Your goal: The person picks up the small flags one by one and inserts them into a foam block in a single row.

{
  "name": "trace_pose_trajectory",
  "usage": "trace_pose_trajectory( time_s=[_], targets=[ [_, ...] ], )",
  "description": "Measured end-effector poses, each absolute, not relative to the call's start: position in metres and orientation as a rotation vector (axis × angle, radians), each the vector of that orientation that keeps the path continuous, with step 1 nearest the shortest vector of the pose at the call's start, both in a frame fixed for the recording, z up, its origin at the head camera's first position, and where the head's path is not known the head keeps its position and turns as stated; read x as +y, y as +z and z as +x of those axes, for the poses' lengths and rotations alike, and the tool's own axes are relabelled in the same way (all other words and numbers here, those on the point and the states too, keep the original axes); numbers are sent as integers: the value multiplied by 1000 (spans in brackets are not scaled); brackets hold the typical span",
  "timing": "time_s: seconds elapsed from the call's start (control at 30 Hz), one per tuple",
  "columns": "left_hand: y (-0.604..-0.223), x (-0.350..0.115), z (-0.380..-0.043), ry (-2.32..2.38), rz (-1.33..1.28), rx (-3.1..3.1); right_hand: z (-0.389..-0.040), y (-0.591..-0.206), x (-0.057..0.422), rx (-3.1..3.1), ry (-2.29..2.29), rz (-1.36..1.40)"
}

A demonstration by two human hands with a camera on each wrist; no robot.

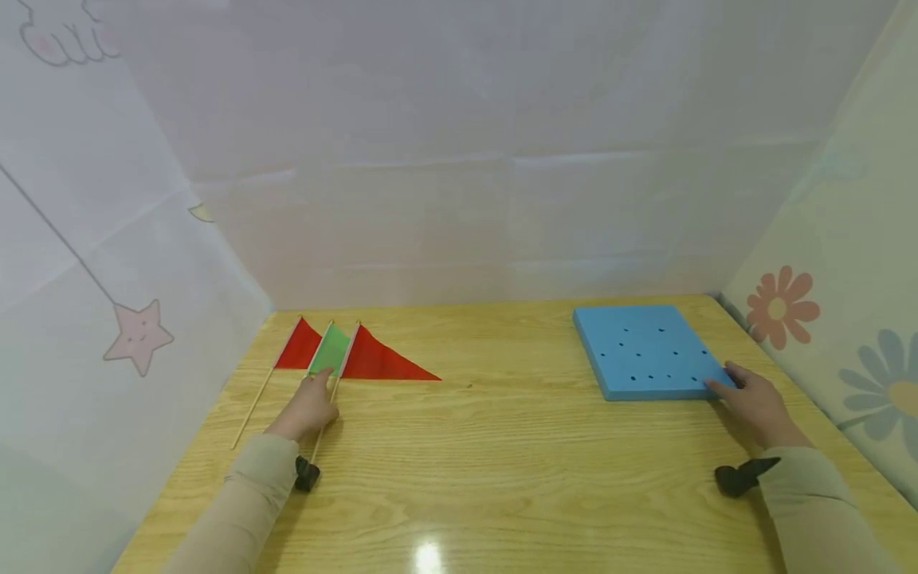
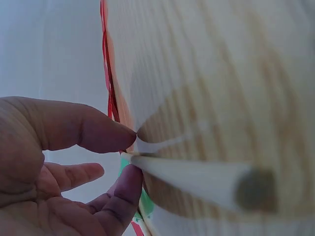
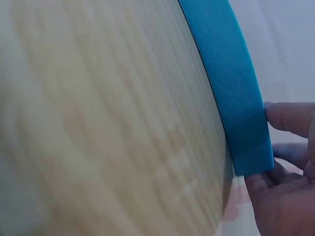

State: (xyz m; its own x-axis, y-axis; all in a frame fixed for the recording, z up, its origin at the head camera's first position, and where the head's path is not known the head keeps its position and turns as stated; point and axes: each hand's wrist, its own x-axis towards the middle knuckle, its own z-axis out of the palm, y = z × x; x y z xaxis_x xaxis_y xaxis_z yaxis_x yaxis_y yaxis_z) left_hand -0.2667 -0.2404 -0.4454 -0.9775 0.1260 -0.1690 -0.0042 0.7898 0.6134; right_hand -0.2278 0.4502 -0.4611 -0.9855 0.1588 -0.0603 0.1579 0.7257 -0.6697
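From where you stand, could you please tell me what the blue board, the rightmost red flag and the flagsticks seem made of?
Blue board: likely foam, matte; thick edge evenly coloured, but painted wood is possible.
Rightmost red flag: probably thin cloth, nearly matte; it looks sheet-thin, though no weave shows.
Flagsticks: seemingly bare, smooth wood or bamboo, judging by pale tan colour.

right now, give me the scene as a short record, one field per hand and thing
left hand: thumb and finger either side of right red flag's stick; firm grip unclear
right hand: gripping board's near right corner, thumb on top
board: blue, dark holes, right side of table
right red flag: tip pointing right
green flag: between red ones
left red flag: leftmost
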Motion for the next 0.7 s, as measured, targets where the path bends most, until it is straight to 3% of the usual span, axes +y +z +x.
trace_pose_trajectory(
  time_s=[0.27,0.7],
  targets=[
    [-448,-242,-273,869,95,2843,-223,-465,458,-2837,1445,-255],
    [-441,-239,-270,844,49,2840,-224,-464,461,-2856,1486,-260]
  ],
)
